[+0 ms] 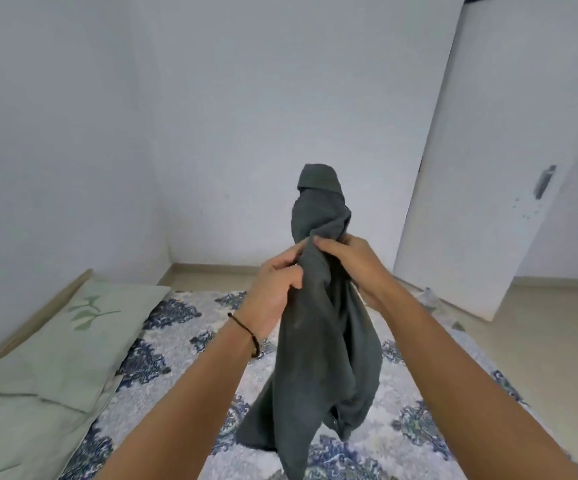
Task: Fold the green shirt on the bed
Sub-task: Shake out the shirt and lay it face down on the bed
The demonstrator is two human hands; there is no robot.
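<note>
Gripping unmarked green shirt (318, 341), both hands

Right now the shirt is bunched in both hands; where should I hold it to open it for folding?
Judging by its pose, grip the green shirt near the collar end that sticks up above the left hand and right hand. Come from each side and pinch one shoulder apiece, then let the hanging part drop open over the bed.

Both forearms extended forward and raised, converging at centre. Left hand (273, 292): fingers curled closed, pinching cloth between thumb and forefinger; dark cord band at the wrist. Right hand (346, 258): just beside the left, slightly higher, fingers likewise clenched on cloth.
</note>
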